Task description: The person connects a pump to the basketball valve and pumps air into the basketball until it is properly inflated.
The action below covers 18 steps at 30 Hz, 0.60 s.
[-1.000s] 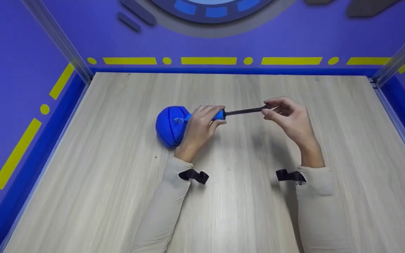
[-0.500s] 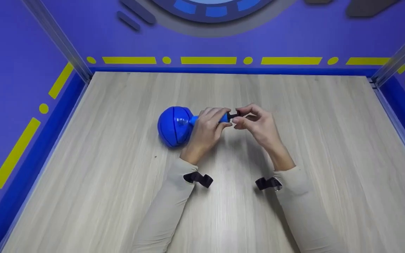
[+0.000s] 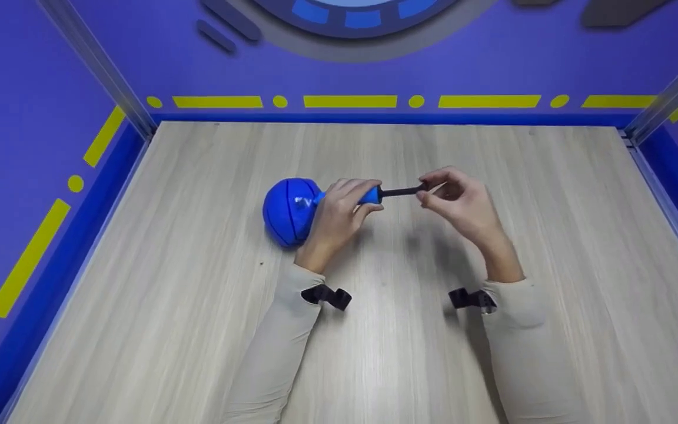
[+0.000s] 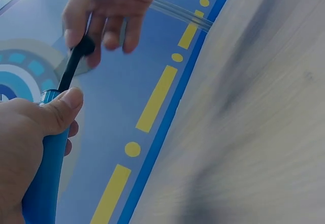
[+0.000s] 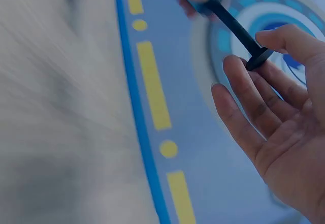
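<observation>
My left hand grips the blue barrel of a hand pump, thumb and fingers wrapped round it. On the pump's left end sits a blue ball with black lines, partly behind that hand in the head view. A black plunger rod stands partway out of the barrel's right end. My right hand pinches the rod's black end knob between thumb and fingers, the lower fingers spread loosely in the right wrist view.
Both hands are over a light wood table. Blue panels with yellow marks rise at the back and at both sides. A small black camera mount sits on each wrist, the left mount and the right mount.
My right hand pushed the plunger rod in toward the barrel, then drew it partway out to the right again. The left hand and the ball shifted only slightly.
</observation>
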Each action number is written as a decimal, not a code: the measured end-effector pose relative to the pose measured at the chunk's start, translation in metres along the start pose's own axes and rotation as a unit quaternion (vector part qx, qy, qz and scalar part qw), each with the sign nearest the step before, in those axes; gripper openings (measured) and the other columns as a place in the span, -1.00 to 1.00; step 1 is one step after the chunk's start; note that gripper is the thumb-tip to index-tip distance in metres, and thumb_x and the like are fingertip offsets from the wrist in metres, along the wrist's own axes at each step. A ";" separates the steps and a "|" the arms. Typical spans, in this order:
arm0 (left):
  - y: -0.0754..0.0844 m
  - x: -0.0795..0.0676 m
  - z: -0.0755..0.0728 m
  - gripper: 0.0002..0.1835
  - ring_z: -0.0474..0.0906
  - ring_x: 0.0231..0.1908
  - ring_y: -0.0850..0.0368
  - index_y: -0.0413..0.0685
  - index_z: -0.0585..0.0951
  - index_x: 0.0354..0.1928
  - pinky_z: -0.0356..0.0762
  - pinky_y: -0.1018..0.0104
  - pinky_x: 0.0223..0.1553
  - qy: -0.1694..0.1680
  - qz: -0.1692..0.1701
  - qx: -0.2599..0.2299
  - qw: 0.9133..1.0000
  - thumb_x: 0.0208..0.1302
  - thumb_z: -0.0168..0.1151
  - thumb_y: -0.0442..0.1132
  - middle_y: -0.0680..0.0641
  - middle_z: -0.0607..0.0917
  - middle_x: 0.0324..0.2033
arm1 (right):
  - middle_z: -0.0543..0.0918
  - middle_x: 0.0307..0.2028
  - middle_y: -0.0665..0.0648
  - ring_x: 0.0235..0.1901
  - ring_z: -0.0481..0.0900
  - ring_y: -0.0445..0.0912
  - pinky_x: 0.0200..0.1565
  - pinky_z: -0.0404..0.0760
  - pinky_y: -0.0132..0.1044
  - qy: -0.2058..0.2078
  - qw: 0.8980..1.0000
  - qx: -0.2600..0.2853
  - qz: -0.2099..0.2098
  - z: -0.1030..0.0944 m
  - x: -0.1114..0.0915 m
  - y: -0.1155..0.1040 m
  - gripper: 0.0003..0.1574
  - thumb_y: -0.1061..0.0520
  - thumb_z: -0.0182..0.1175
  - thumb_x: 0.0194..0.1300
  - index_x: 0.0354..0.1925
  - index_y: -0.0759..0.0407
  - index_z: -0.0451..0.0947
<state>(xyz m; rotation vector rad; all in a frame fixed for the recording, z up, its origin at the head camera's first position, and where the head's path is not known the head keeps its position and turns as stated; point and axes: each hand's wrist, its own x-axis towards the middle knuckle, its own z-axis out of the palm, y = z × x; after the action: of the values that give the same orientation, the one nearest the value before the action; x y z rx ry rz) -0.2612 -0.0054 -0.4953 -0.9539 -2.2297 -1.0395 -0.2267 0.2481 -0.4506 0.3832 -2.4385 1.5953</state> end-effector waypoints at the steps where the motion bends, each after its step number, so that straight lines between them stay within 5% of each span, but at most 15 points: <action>1: -0.001 0.000 -0.001 -0.59 0.67 0.05 -0.06 -0.23 0.73 0.17 0.57 0.14 0.20 0.006 -0.002 -0.001 1.000 0.39 0.44 -0.15 -0.13 0.79 0.04 | 0.74 -0.17 0.17 -0.33 0.73 -0.12 -0.27 0.63 -0.41 0.010 1.000 0.002 0.001 -0.006 -0.001 0.000 -0.67 0.24 0.46 0.37 0.06 0.32 0.72; 8: 0.002 0.002 -0.003 -0.60 0.68 0.04 -0.07 -0.26 0.72 0.17 0.56 0.12 0.21 0.011 -0.003 -0.001 1.000 0.41 0.43 -0.17 -0.14 0.79 0.03 | 0.73 -0.14 0.25 -0.33 0.76 -0.05 -0.15 0.76 -0.25 0.047 0.993 0.109 0.000 -0.025 -0.003 0.004 -0.68 0.38 0.44 0.34 0.04 0.45 0.70; 13: 0.010 0.002 0.004 -0.62 0.68 0.03 -0.08 -0.29 0.72 0.15 0.59 0.08 0.16 0.014 -0.002 0.010 1.000 0.43 0.41 -0.18 -0.16 0.79 0.03 | 0.71 -0.08 0.33 -0.33 0.78 -0.01 -0.14 0.78 -0.18 0.038 0.982 0.183 0.019 -0.003 0.001 0.009 -0.75 0.47 0.40 0.33 -0.02 0.45 0.69; 18: 0.014 0.001 0.010 -0.64 0.68 -0.01 -0.10 -0.30 0.72 0.10 0.60 0.05 0.10 0.033 0.012 0.028 0.999 0.39 0.45 -0.22 -0.17 0.80 -0.02 | 0.69 -0.07 0.29 -0.34 0.79 0.03 -0.15 0.79 -0.14 0.007 0.979 0.201 0.043 0.028 0.004 0.012 -0.75 0.43 0.41 0.35 -0.02 0.45 0.66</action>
<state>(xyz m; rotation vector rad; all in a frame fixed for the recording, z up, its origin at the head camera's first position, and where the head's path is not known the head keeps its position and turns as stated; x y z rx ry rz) -0.2520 0.0096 -0.4941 -0.9082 -2.1757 -0.9790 -0.2350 0.2263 -0.4714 0.3271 -2.1370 2.1251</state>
